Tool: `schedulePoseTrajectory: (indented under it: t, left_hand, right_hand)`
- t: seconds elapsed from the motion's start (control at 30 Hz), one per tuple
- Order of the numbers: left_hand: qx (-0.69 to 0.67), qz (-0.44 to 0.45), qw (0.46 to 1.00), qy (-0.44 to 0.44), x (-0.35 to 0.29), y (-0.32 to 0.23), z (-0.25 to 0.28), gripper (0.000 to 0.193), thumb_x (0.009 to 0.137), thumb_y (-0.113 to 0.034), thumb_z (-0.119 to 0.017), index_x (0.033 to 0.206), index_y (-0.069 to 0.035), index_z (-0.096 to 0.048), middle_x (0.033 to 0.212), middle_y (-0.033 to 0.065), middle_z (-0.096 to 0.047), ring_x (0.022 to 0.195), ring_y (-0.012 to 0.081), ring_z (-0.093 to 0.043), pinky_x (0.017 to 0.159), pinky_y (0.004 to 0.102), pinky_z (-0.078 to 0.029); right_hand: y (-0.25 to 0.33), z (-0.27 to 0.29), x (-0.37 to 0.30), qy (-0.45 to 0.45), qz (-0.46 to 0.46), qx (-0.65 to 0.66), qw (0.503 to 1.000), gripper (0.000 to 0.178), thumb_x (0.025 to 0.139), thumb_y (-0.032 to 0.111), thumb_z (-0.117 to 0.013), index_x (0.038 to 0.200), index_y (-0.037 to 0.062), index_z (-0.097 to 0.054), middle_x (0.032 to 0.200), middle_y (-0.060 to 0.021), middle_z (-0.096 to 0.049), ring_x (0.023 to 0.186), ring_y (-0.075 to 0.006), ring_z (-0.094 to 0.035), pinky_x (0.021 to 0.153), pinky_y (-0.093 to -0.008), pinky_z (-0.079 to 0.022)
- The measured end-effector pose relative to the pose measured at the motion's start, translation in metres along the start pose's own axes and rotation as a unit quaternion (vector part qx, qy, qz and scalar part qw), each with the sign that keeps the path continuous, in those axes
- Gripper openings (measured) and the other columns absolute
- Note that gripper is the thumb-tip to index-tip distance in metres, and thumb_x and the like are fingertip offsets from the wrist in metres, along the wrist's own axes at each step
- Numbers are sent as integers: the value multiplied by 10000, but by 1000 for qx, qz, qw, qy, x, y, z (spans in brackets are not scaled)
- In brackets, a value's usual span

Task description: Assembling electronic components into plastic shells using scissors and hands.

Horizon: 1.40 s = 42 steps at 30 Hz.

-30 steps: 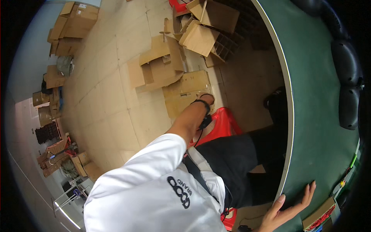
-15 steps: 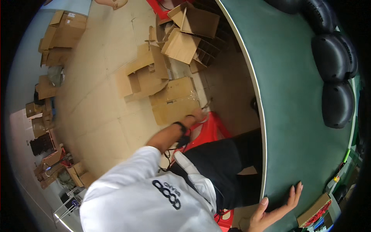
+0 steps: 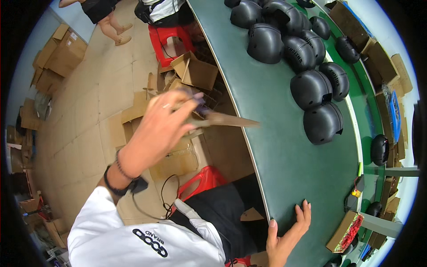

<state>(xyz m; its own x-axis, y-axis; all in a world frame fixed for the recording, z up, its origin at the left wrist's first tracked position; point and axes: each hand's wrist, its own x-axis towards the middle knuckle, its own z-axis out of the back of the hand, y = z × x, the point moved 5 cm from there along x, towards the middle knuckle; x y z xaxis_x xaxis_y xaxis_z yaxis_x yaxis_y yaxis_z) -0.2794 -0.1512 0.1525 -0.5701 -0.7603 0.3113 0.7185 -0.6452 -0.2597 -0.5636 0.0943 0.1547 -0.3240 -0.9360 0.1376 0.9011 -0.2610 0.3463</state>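
Pointed grey metal scissors (image 3: 227,119), gripped in left hand (image 3: 164,120), blades aimed rightward over flat green worktop (image 3: 284,169); right hand (image 3: 287,238), farther off, loosely open, empty.

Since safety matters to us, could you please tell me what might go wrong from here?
1. The bare left hand holds a pointed metal cutting tool, apparently scissors, whose tip might scratch the green, pale-edged table or nick the bare right hand resting on it.
2. The thin black cord hanging from the black boxy device strapped near the left hand could snag on the red plastic stool.
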Motion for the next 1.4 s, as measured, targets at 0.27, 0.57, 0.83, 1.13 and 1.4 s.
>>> schedulePoseTrajectory:
  t: [0.27, 0.57, 0.83, 1.13, 1.4]
  left_hand:
    - [-124, -171, 970, -123, 91, -23, -19, 352, 936, -23, -710, 1286, -57, -705, 1096, 148, -718, 966, 372, -673, 885, 424, -539]
    - [-256, 308, 911, 101, -224, 177, -298, 315, 1068, -244, -554, 1158, 32, -678, 1023, 225, -729, 958, 392, -710, 885, 433, -547]
    - [-133, 389, 838, 359, -382, 239, -449, 582, 927, -432, -716, 1347, -33, -664, 1380, 269, -649, 1287, 424, -610, 1133, 465, -468]
    - [-166, 368, 796, 452, -370, 233, -451, 663, 838, -381, -796, 1375, -36, -618, 1390, 284, -637, 1333, 428, -591, 1143, 483, -470]
    - [-55, 406, 792, 453, -359, 211, -453, 417, 886, -178, -746, 1235, 29, -649, 1195, 301, -719, 1140, 466, -691, 965, 524, -582]
  right_hand:
    - [-14, -12, -10, 14, -38, 73, 997, 603, 915, 253, -731, 1404, -37, -529, 1591, -261, -465, 1518, -475, -375, 1243, -560, -277]
    - [-10, -15, -4, 5, -29, -4, 1000, 520, 980, 179, -601, 1444, -38, -512, 1602, -228, -466, 1509, -417, -416, 1251, -505, -283]
    - [-16, -14, -7, 0, -36, -34, 999, 560, 1039, 307, -530, 1471, -46, -472, 1605, -246, -448, 1494, -416, -423, 1244, -514, -295]
    - [-12, -17, -5, 6, -38, -43, 998, 567, 1046, 328, -534, 1471, -41, -466, 1607, -248, -443, 1500, -420, -416, 1244, -519, -293]
    - [-14, -17, -5, 10, -51, -47, 998, 566, 1013, 297, -556, 1456, -48, -484, 1610, -247, -442, 1497, -415, -419, 1245, -511, -283]
